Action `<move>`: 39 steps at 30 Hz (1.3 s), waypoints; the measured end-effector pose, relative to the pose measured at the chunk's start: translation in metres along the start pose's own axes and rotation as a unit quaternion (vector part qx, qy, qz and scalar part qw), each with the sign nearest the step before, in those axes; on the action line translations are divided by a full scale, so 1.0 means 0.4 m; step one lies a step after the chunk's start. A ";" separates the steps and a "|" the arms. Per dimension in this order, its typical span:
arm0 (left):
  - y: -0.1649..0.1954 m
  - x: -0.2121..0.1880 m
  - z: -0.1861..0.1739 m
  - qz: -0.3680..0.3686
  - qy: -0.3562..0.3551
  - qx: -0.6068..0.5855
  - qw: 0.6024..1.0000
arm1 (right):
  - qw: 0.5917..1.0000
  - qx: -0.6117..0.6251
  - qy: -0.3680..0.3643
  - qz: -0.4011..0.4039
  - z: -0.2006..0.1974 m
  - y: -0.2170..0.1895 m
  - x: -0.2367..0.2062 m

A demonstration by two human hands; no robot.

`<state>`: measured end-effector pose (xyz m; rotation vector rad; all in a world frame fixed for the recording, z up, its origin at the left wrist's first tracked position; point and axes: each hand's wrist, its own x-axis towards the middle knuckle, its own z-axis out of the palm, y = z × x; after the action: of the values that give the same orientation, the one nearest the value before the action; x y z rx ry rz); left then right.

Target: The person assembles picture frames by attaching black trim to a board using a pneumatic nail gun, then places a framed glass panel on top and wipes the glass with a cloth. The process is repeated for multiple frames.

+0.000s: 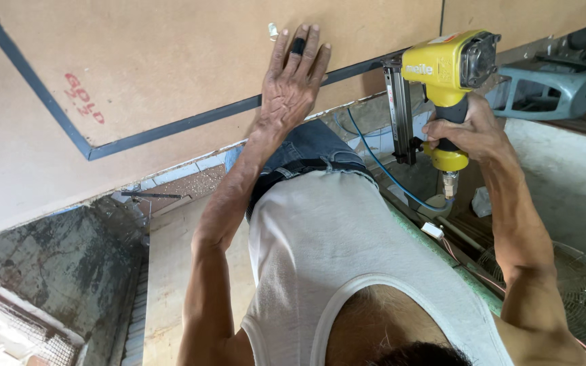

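The yellow pneumatic nail gun (442,88) stood with its body running left to right, its nose at the left meeting the dark blue strip (171,127) on the fibreboard panel (157,61), grip and blue air hose (381,166) trailing nearward. The right hand (466,132) was wrapped closed around the grip. The left hand (293,81), arm extended, lay flat with fingers spread, pressing the strip just left of the nose. Bare panel stretched away to the left.
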<state>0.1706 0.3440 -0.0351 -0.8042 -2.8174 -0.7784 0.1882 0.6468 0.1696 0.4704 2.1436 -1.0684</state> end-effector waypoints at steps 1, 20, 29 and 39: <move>0.015 0.034 0.019 0.011 -0.009 0.003 1.000 | 1.000 0.002 0.006 0.003 -0.014 0.008 0.005; 0.083 0.127 0.125 0.003 -0.022 0.010 1.000 | 0.999 0.018 -0.031 0.030 -0.094 0.034 0.069; 0.073 0.143 0.081 -0.026 -0.029 -0.098 0.994 | 0.990 0.138 -0.002 0.000 -0.244 0.098 0.122; -0.174 0.020 -0.107 -0.281 -0.067 0.167 0.943 | 0.963 0.261 -0.028 -0.066 -0.552 0.185 0.476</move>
<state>0.1263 0.2754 -0.0273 0.0096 -3.2069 -0.2709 0.0060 0.8714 0.0866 0.5307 1.8483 -1.7148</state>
